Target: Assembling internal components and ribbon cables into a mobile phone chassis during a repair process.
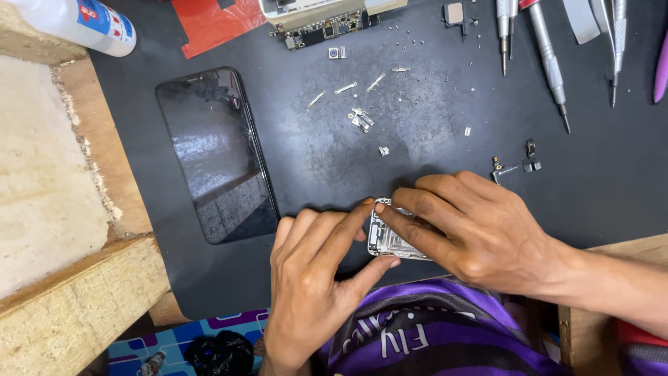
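An opened phone body (390, 240), silvery with bare internals, lies near the front edge of a dark work mat (417, 146). My left hand (313, 285) grips its left side, forefinger on the top corner and thumb under the lower edge. My right hand (480, 233) lies over its right half, fingers pressing on the inside. Most of the phone body is hidden under the two hands.
A detached black phone screen (216, 153), cracked, lies left on the mat. Small metal brackets and screws (362, 115) are scattered in the middle. Screwdrivers and tweezers (553, 63) lie at the top right, a circuit board (327, 28) at the top, a white bottle (83, 24) top left. Wooden blocks (62, 209) border the left.
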